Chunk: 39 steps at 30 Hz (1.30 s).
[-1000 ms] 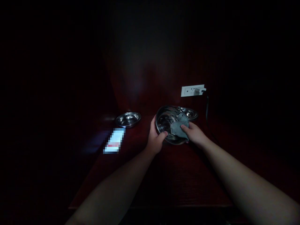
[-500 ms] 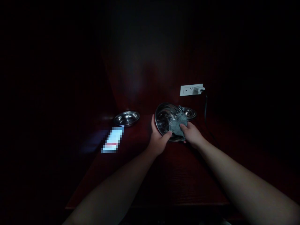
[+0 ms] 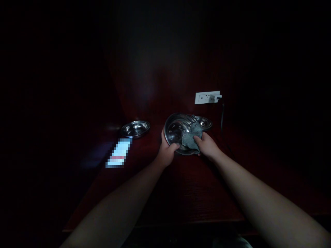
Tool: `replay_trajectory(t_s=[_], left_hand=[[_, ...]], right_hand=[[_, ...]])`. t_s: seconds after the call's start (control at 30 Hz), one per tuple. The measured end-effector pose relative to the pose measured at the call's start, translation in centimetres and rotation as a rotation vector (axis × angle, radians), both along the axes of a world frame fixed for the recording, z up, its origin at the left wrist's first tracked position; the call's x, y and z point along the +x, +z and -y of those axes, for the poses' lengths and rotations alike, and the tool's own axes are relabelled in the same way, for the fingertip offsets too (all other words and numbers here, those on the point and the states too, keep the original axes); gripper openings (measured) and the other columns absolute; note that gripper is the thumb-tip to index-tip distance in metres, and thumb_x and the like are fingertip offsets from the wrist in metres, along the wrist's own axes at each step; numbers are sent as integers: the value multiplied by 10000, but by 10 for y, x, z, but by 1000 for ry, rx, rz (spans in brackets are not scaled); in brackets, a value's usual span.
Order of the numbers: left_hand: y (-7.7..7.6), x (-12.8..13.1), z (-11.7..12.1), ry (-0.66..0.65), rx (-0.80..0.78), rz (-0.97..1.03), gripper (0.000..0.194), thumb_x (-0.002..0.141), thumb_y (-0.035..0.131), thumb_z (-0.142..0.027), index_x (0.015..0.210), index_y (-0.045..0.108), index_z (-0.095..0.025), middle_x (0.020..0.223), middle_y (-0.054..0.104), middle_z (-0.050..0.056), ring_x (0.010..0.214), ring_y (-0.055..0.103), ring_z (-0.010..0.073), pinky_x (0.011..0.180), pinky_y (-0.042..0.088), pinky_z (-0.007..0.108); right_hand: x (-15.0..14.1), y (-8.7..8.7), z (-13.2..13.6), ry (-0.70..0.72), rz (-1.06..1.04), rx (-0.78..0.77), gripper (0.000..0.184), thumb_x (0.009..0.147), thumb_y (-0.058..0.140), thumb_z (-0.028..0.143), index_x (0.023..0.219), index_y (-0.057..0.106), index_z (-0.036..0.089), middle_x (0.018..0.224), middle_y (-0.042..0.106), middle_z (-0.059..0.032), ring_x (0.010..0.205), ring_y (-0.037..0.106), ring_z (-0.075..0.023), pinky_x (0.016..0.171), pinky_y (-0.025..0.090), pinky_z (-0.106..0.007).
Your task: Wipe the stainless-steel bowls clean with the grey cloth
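A shiny metal bowl (image 3: 176,132) is held tilted above the dark red table, its inside facing me. My left hand (image 3: 167,151) grips its left rim, thumb over the edge and fingers behind. A grey-green cloth (image 3: 192,136) lies over the bowl's right rim and part of its inside. My right hand (image 3: 208,146) is closed on the cloth at that rim, thumb on top; its other fingers are mostly hidden. Behind the bowl, to the right, another metal dish (image 3: 205,123) is partly covered from view.
A shallow metal bowl (image 3: 136,129) stands at the back left. In front of it lies a lit, pixelated rectangle (image 3: 119,153). On the back wall is a white socket plate (image 3: 201,97) with a plug and dark cord (image 3: 222,117). The table (image 3: 196,193) is dimly lit.
The whole view has shifted slightly, moving things a little left. My left thumb has drawn back from the cloth along the rim. Both hands keep hold of the bowl and cloth.
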<state>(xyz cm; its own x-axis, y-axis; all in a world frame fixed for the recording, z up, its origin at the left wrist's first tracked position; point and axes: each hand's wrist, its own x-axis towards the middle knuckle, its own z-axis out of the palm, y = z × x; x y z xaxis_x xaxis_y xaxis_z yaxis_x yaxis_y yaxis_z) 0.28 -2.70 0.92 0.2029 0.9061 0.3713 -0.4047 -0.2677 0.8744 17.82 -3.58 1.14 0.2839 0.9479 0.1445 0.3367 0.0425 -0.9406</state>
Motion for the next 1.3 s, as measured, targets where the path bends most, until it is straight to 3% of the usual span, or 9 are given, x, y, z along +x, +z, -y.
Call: replay_trajectory(t_s=[0.23,0.4,0.57,0.77,1.07,1.3], left_hand=[[0,-5,-5,2,-52,-4,785,555,615,-95,1291,430,-293,1253,548,30,1209,472,291,1012,397,480],[-1,-6,-8,18,-94,8,704,570,625,-121,1247,487,-256,1241,565,52,1192,491,305,1006,406,487],[-3,-3,-5,9,-123,42,799,669,693,-255,1380,330,-283,1344,491,79,1244,461,294,1026,386,482],[-2,3,0,-17,156,-19,999,648,747,-228,1448,153,-293,1485,327,93,1349,340,267,1129,238,427],[-2,0,-7,-9,31,-68,904,608,628,-115,1401,226,-282,1382,439,64,1288,397,289,1092,292,473],[-4,-3,-11,9,82,-106,826,657,637,-162,1387,274,-297,1371,455,48,1296,392,288,1110,267,478]], right_hand=[[3,5,1,21,42,-34,201,824,537,285,996,514,185,622,617,-18,369,529,-154,322,412,-272],[1,8,4,68,-85,-34,184,802,559,267,968,516,201,667,630,-12,367,504,-128,292,381,-248],[-1,5,2,55,-114,-31,218,799,558,272,998,512,195,757,663,-44,413,530,-118,300,393,-226],[-3,5,1,-16,-96,-14,262,801,553,255,1054,542,187,763,676,-55,454,574,-158,351,455,-281],[-2,6,4,-11,-17,-37,289,834,543,254,1110,505,178,816,661,-52,433,557,-132,332,438,-250],[3,6,2,-29,27,-49,286,854,538,254,1129,508,182,737,643,-29,410,519,-116,348,415,-238]])
